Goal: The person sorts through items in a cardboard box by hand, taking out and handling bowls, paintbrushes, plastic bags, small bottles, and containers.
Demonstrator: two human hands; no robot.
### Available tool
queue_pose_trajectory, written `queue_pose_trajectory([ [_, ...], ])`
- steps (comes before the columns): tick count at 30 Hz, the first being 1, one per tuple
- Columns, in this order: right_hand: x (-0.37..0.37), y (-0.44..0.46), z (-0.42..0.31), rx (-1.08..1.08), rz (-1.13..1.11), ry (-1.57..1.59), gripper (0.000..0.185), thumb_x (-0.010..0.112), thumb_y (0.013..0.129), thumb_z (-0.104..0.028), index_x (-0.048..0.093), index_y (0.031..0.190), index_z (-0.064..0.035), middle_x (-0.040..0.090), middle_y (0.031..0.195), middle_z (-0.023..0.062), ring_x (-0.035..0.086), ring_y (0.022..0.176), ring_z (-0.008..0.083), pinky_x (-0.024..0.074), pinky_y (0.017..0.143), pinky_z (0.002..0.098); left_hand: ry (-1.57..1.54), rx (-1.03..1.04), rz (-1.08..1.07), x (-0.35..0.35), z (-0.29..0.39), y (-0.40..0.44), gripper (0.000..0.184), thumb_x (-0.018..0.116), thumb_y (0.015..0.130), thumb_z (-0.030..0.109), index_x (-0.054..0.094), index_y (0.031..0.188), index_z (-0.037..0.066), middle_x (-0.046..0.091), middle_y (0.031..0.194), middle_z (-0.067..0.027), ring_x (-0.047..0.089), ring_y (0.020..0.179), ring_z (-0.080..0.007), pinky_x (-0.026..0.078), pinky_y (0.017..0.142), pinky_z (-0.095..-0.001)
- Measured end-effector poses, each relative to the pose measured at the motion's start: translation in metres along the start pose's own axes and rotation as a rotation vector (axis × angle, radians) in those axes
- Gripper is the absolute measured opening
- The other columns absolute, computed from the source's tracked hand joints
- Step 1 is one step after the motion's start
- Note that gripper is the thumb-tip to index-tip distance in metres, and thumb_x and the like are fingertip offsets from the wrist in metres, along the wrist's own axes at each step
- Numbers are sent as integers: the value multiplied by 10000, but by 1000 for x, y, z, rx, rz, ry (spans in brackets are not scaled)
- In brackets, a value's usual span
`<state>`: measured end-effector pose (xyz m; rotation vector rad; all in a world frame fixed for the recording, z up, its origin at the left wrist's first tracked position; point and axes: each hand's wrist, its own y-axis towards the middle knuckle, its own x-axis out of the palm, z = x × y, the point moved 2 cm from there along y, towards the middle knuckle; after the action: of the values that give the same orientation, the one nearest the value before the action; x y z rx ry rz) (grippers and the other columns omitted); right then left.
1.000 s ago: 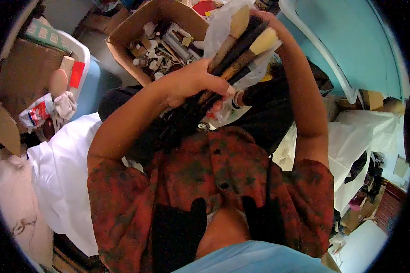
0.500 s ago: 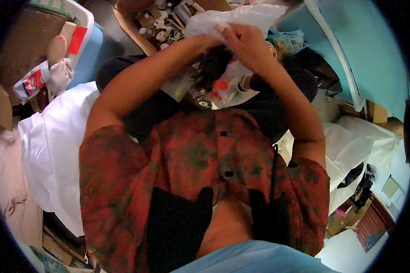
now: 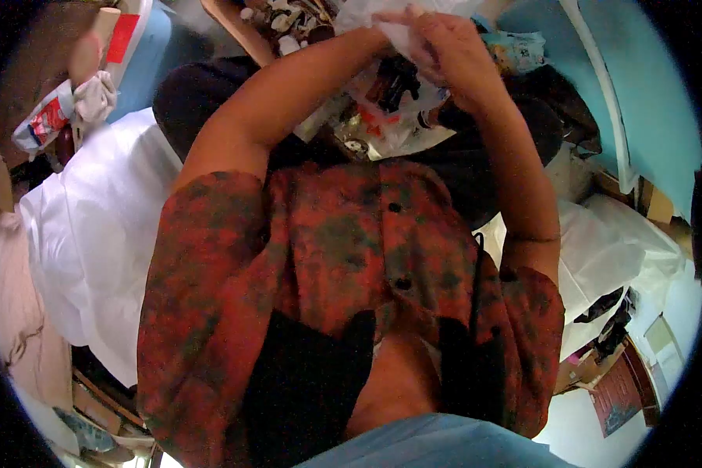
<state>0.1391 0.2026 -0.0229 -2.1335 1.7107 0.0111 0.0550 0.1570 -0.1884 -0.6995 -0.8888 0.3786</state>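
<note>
My right hand (image 3: pixel 454 58) is closed on a translucent white plastic bag (image 3: pixel 398 35) at the top of the head view. My left hand (image 3: pixel 384 33) meets it there and also grips the bag; most of its fingers are hidden by the plastic and the other hand. Just below hangs or lies a black object (image 3: pixel 396 82), whose kind I cannot make out. Under it, between my legs, spreads more clear plastic (image 3: pixel 413 140) with a red patch, beside a small round metallic item (image 3: pixel 356 146).
A cardboard box (image 3: pixel 238 31) of mixed small items stands ahead. To the left is a blue bin (image 3: pixel 144 66) with a red-and-white packet (image 3: pixel 45 125) nearby. White sacks (image 3: pixel 93 226) flank me. A light-blue container (image 3: pixel 647 93) with a white rim rises at the right.
The view has shifted, and both hands now sit higher in it. The plastic is bunched more closely between them, and the black object below shows more clearly.
</note>
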Motion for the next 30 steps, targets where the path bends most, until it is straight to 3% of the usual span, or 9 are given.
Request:
queue_pose_trajectory([
  [2,-12,-1,7,-59,64,99,308,420,890,-276,642,951,-72,609,743,145,583,656,309,471,587,394,56,-131,13,-8,1,27,256,621,735,237,616,871,20,618,789,-93,577,649,-205,474,591,-330],
  [5,-52,3,17,-64,347,-183,448,418,929,-361,467,646,-17,434,531,47,403,433,167,317,454,332,273,-470,-17,-2,14,49,258,625,729,221,623,880,12,623,798,-99,581,660,-211,474,601,-335],
  [8,-72,8,35,-73,445,-559,449,419,933,-337,420,623,-12,397,522,84,383,438,188,286,458,360,624,233,69,62,-22,-54,297,615,717,205,627,942,12,621,856,-98,580,701,-218,477,666,-355],
  [12,-53,4,39,-55,354,-844,401,423,935,-259,409,620,-11,372,522,139,394,455,227,266,463,389,1043,268,396,98,5,-110,298,597,741,213,616,957,9,621,859,-97,581,667,-204,479,630,-331],
  [17,-25,-6,19,-381,508,-1062,264,472,909,-206,484,726,-16,377,491,133,397,436,244,302,448,378,538,205,101,42,12,-72,336,596,753,285,614,954,16,625,850,-87,585,673,-188,488,601,-313],
  [21,-36,7,54,-117,484,-1419,178,468,903,-158,569,971,-28,499,598,121,489,498,247,366,458,376,210,106,-91,27,-6,-75,372,596,763,343,612,952,22,628,843,-79,588,678,-175,495,577,-299],
  [24,-53,13,79,-166,632,-1211,359,419,900,-327,601,801,-35,600,701,177,593,662,329,461,611,418,196,145,-29,43,-22,-110,386,600,769,368,601,958,31,626,829,-65,585,674,-150,496,559,-274],
  [27,-59,14,80,-111,600,-1214,298,420,885,-268,581,790,-36,612,806,202,574,761,388,463,673,450,159,-15,49,53,-30,-147,364,609,792,292,558,1036,27,619,835,-68,582,687,-111,493,550,-221],
  [30,-91,20,99,-245,645,-1225,250,433,871,-233,584,881,-34,610,847,203,576,795,381,455,683,445,-44,354,-49,49,-38,-184,326,595,810,222,555,1060,16,620,858,-79,579,660,-99,493,556,-200],
])
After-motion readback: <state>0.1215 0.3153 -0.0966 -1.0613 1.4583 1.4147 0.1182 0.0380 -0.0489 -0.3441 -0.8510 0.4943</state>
